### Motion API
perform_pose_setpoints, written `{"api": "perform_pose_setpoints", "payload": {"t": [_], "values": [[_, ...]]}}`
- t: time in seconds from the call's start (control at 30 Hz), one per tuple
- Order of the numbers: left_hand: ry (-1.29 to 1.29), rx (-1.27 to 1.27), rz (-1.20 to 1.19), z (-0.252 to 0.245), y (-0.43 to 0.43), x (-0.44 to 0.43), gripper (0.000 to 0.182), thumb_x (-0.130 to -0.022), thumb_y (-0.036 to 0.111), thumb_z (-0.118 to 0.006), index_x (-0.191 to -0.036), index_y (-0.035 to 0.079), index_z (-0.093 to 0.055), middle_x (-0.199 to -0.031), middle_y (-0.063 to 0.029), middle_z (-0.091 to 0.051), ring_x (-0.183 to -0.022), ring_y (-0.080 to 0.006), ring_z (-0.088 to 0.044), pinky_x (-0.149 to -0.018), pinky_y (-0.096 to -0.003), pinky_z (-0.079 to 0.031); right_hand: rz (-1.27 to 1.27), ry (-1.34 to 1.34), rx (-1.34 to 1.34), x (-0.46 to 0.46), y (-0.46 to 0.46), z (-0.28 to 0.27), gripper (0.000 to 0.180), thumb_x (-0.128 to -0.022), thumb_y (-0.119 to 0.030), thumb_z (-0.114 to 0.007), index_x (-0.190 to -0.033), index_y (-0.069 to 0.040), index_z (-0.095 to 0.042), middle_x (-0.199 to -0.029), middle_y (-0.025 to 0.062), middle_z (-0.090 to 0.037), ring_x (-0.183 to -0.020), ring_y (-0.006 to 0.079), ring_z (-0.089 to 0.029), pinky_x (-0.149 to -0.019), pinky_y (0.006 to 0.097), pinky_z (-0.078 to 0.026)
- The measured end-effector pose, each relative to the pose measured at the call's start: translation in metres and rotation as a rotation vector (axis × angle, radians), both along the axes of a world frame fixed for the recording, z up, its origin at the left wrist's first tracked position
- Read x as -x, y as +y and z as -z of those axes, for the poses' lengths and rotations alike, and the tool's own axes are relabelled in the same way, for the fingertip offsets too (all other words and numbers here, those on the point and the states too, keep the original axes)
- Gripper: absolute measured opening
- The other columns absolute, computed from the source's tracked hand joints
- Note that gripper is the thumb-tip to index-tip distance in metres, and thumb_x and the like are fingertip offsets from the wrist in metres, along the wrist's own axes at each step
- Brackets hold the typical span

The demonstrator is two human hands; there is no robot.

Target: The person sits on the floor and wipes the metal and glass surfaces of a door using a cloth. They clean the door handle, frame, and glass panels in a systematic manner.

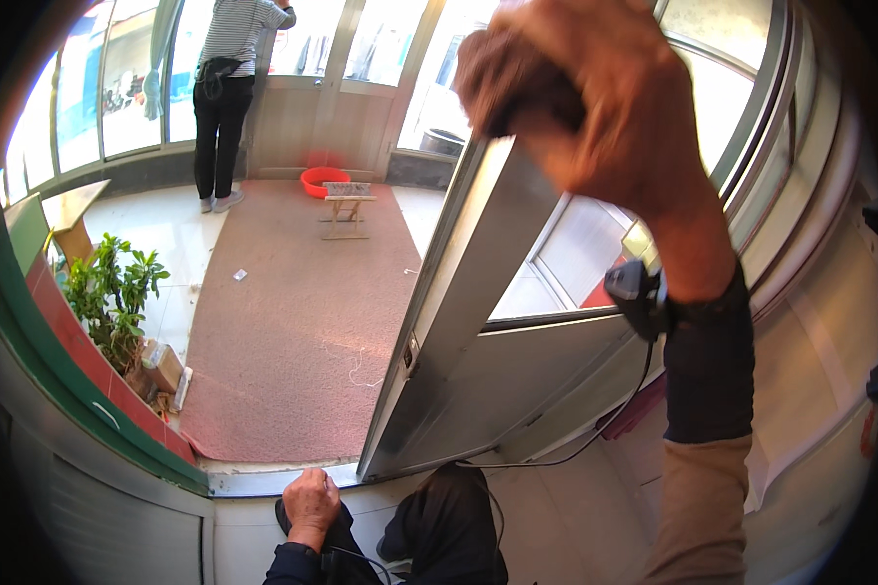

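My right hand (614, 110) is raised at the upper right and grips a dark, crumpled cloth (516, 84), blurred, against the upper edge of a metal-framed glass door (453, 307). That door stands ajar, angled into the view. A dark device with a cable is strapped to my right wrist. Low in the picture, my left hand (312, 501) is loosely curled above my knee, near the metal door sill (263, 482); nothing shows in it, though its palm side is hidden.
Beyond the sill lies a reddish carpet (293, 329) with a folding stool (347, 205) and a red basin (314, 183). Another person (223, 102) stands by the far windows. A leafy potted plant (117, 292) and a small box (162, 365) are at the left. A cable hangs beside the door.
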State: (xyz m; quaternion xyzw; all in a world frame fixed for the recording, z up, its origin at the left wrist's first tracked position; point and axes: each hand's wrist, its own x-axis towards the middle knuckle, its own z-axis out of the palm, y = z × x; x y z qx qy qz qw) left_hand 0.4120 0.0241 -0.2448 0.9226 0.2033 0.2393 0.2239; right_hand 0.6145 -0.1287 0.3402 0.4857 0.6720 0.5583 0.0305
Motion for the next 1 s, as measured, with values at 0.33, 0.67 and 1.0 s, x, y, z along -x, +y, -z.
{"api": "perform_pose_setpoints", "payload": {"t": [0.33,0.67,1.0], "values": [[-0.023,-0.041,-0.028,-0.003,0.008,0.011,0.012,-0.085,0.015,-0.075,-0.081,0.008,-0.066,-0.082,-0.0127,-0.068,-0.075,-0.0359,-0.07,-0.069,-0.0476,-0.056,-0.009,0.31,0.206,0.009,0.004,0.153,0.015,-0.092,-0.021,-0.072,-0.099,-0.009,-0.067,-0.094,0.0056,-0.065,-0.102,0.0263,-0.068,-0.106,0.0439,-0.051],[-0.005,-0.038,-0.025,-0.006,0.009,0.008,0.012,-0.086,0.015,-0.075,-0.083,0.008,-0.065,-0.083,-0.012,-0.068,-0.078,-0.0355,-0.071,-0.07,-0.0477,-0.056,-0.025,0.313,0.186,0.004,-0.003,0.175,0.018,-0.092,-0.018,-0.073,-0.106,-0.008,-0.066,-0.104,0.0076,-0.067,-0.11,0.0253,-0.068,-0.115,0.0453,-0.05],[0.025,-0.044,-0.042,-0.001,0.014,0.012,0.012,-0.086,0.016,-0.075,-0.084,0.009,-0.065,-0.085,-0.0114,-0.068,-0.078,-0.0355,-0.071,-0.07,-0.0476,-0.056,-0.114,0.344,0.074,-0.006,-0.034,0.187,0.029,-0.089,-0.014,-0.077,-0.115,-0.01,-0.066,-0.116,0.0098,-0.064,-0.115,0.0292,-0.067,-0.11,0.047,-0.051]]}}
